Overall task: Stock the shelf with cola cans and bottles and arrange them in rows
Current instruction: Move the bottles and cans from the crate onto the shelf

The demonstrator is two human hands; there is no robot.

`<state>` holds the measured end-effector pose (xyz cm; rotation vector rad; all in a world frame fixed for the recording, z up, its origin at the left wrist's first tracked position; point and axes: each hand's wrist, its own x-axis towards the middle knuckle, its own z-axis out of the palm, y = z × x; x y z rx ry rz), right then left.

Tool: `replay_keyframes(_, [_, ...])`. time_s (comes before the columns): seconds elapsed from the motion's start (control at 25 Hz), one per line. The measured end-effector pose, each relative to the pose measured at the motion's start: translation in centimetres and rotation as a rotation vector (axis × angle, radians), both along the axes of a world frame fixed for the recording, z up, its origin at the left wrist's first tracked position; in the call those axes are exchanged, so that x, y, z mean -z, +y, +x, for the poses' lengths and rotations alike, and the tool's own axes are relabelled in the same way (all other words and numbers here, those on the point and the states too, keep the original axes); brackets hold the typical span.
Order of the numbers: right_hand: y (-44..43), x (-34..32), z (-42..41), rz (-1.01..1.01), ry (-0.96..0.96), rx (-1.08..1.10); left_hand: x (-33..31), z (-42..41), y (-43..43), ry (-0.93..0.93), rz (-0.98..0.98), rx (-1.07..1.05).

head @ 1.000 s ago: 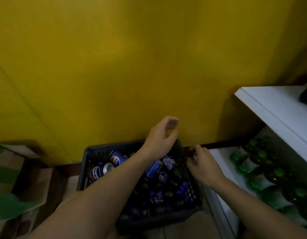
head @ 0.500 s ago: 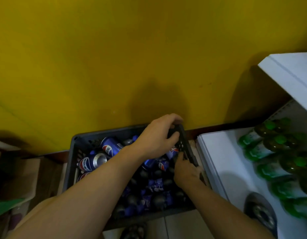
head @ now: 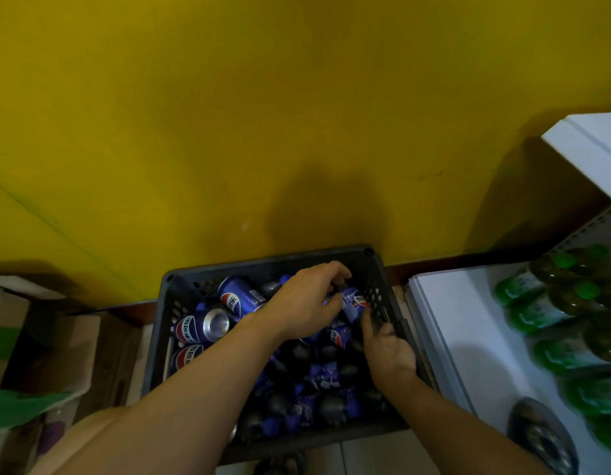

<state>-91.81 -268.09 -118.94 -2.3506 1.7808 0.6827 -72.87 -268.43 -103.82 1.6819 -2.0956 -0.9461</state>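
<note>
Head view looks down into a black crate [head: 263, 260] of cola cans [head: 203, 325] and small bottles beside the white shelf [head: 451, 337], where green bottles [head: 537, 313] lie. Left hand [head: 307, 303] curls its fingers round the top of a blue-labelled cola bottle [head: 355, 301] by the crate's right wall. Right hand [head: 388, 353] reaches one finger to that bottle's lower end; whether it holds anything, I cannot tell.

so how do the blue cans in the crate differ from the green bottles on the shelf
The cola cans are blue with a red, white and blue logo; the green bottles have green caps. The cans lie jumbled on their sides in the dark crate; the bottles are lined up in rows on the white shelf. Both are drink containers.
</note>
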Motion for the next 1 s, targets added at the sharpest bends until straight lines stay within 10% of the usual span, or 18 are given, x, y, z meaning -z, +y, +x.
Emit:
replay_keyframes(0.28, [-4.0,-9.2,1.8,-0.150,-0.162,-0.208,-1.7,0.5,-0.3,0.008,-0.023,-0.029])
replay_keyframes(0.56, [-8.9,-23.0,0.2,-0.258,-1.108,0.030,-2.5,-1.0,-0.9,0.288,0.105,-0.089])
replay_keyframes(0.76, [-8.6,-21.1,1.1,-0.011,-1.728,0.454,-2.1,-1.2,-1.9,0.404,-0.053,-0.364])
replay_keyframes(1.0, [-4.7,-5.9,1.6,0.107,-1.027,0.515,-1.3,-1.4,-3.0,0.372,0.016,-0.437])
